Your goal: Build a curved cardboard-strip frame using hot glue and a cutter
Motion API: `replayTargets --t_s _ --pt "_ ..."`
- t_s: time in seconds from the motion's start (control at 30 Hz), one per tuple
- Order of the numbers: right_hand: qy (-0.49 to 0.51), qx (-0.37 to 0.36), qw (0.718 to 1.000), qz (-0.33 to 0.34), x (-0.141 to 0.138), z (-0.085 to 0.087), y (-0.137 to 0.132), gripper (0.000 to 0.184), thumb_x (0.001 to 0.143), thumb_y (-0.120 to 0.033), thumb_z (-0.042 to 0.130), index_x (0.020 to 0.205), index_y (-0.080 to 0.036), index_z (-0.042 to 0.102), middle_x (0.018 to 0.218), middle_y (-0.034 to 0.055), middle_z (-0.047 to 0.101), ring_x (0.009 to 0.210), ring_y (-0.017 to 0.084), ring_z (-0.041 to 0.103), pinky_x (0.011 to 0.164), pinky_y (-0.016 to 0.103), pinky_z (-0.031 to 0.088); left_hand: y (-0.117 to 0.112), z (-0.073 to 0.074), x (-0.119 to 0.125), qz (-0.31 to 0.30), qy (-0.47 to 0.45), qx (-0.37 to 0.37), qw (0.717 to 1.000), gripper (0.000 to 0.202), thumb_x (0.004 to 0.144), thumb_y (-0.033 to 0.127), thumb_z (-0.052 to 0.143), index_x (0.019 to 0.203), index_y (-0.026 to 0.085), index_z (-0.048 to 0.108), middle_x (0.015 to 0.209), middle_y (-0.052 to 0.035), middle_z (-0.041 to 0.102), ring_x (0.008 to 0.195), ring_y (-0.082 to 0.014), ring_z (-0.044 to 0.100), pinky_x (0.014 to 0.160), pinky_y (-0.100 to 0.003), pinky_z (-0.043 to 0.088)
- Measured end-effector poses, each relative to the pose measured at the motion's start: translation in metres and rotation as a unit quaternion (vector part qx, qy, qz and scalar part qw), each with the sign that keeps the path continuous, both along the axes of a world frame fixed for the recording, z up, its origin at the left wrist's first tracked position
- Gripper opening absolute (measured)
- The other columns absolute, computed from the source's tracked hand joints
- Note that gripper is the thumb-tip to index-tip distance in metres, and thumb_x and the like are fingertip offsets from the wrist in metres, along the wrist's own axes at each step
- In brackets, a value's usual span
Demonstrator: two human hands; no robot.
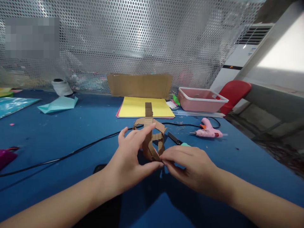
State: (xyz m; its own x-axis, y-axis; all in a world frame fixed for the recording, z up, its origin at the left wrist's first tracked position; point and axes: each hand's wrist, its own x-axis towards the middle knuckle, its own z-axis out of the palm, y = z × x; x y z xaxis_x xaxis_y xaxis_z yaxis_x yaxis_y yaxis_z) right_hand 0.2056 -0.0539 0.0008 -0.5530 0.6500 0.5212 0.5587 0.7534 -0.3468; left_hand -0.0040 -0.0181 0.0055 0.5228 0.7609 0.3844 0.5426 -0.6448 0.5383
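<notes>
My left hand [129, 152] holds the cardboard frame [156, 136] in a wide curl over the worktop [249, 161]; my right hand [192, 163] pinches its lower corner. It seems light, easily crushed, best gripped at the joints.

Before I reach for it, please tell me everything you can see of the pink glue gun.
The glue gun is pink, seemingly plastic, with an orange trigger, a red patch near the rear and a metallic tip pointing left. A translucent stick protrudes behind. It lies sideways on the blue table, handle pointing away. A black cord runs beside it; nobody touches it.
</notes>
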Motion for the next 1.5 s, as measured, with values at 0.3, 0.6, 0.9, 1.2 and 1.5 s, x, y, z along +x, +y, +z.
replayTargets --t_s 0.3,0.6,0.9,1.2,1.5 --pt "-0.017 0.028 0.999 -0.014 -0.004 0.002 -0.003 0.014 0.085 -0.009 0.048 0.079 -0.018 0.057 0.066 -0.0002 0.059 0.058 0.011 0.051 0.055 0.021 0.041 -0.006 -0.001 0.002 -0.039 -0.012 0.059 0.997 0.076 0.078 0.022 0.066 0.142 0.029 0.026 0.110 -0.0007 0.066 0.105 -0.0214 0.056 0.112 -0.047 0.007" --pt "0.137 -0.167 0.972 -0.096 -0.019 0.009 -0.008 0.012 0.072 -0.011 0.050 0.065 -0.020 0.053 0.053 -0.0060 0.046 0.047 0.007 0.040 0.043 0.017 0.031 -0.011 0.000 0.005 -0.035 -0.037 0.133 0.990 0.072 0.077 0.017 0.062 0.141 0.022 0.029 0.093 0.0020 0.067 0.093 -0.0185 0.055 0.101 -0.039 0.023" --pt "0.177 -0.212 0.956 -0.103 -0.010 0.006 -0.003 0.012 0.080 -0.021 0.052 0.074 -0.018 0.063 0.061 -0.0011 0.058 0.053 0.010 0.050 0.048 0.020 0.040 -0.011 0.003 0.001 -0.080 -0.127 0.067 0.986 0.082 0.078 0.016 0.069 0.145 0.030 0.025 0.087 0.0036 0.071 0.087 -0.0200 0.062 0.098 -0.047 0.031" --pt "0.074 -0.089 0.993 0.027 0.001 0.017 -0.005 0.011 0.085 -0.011 0.053 0.085 -0.016 0.063 0.069 0.0005 0.062 0.061 0.008 0.055 0.059 0.020 0.043 -0.003 -0.004 0.000 -0.120 -0.191 -0.043 0.973 0.088 0.078 0.018 0.072 0.149 0.033 0.021 0.085 0.0010 0.073 0.088 -0.0237 0.068 0.088 -0.046 0.049" --pt "0.070 -0.102 0.992 -0.007 0.005 0.013 0.002 0.011 0.085 -0.013 0.052 0.078 -0.019 0.057 0.068 -0.0015 0.059 0.059 0.008 0.053 0.056 0.019 0.041 0.002 -0.011 -0.002 -0.112 -0.133 -0.051 0.983 0.099 0.075 0.033 0.078 0.151 0.035 0.015 0.102 -0.0050 0.070 0.105 -0.0298 0.063 0.100 -0.056 0.042"
